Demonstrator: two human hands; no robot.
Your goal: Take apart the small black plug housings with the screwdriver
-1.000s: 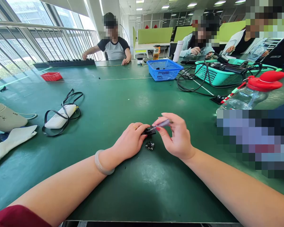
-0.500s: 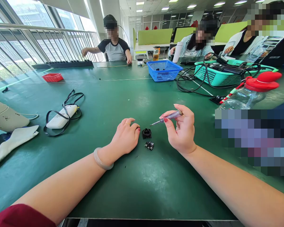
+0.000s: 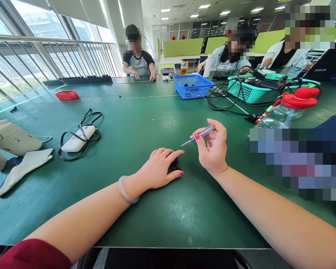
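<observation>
My left hand (image 3: 160, 169) rests palm-down on the green table with thumb and index finger spread apart. Between them sit small black parts (image 3: 175, 164), mostly covered by the fingers; whether the hand touches them I cannot tell. A small screwdriver (image 3: 199, 135) with a translucent purplish handle is pinched in my right hand (image 3: 213, 149), raised just to the right. Its thin tip points left, slightly beyond the left index fingertip.
A white power strip (image 3: 78, 139) with a black cord lies to the left, near a pale bag (image 3: 14, 136). Farther off are a red tray (image 3: 67, 95), a blue basket (image 3: 193, 91) and a cable-filled green basket (image 3: 252, 96). A red-lidded bottle (image 3: 282, 114) stands right. Several people sit around.
My left hand has moved right and opened its thumb and index finger around the black parts, covering most of them. The right hand still holds the screwdriver in nearly the same place.
</observation>
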